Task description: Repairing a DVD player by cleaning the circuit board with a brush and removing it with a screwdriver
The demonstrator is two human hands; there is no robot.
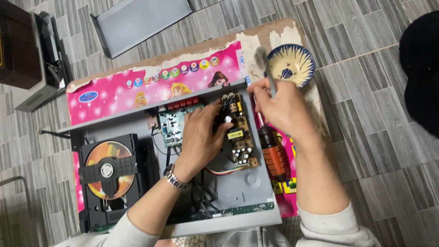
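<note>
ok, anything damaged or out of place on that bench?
Yes. The pink mat is torn along its top edge, baring the brown board. The player's grey cover lies apart on the floor. The player chassis sits askew on the mat.

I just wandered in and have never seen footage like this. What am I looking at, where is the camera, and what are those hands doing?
There is no machine here: a person films from a camera worn on the head, looking down at their own two hands. On the tiled floor lies a pink picture board, and on it an opened grey disc player with its lid off. Inside sit a disc drive, a green circuit board and a yellowish power board. The left hand, a wristwatch on its wrist, rests its fingers on the power board. The right hand holds a small brush. An orange-handled screwdriver and a blue patterned bowl lie nearby.
</note>
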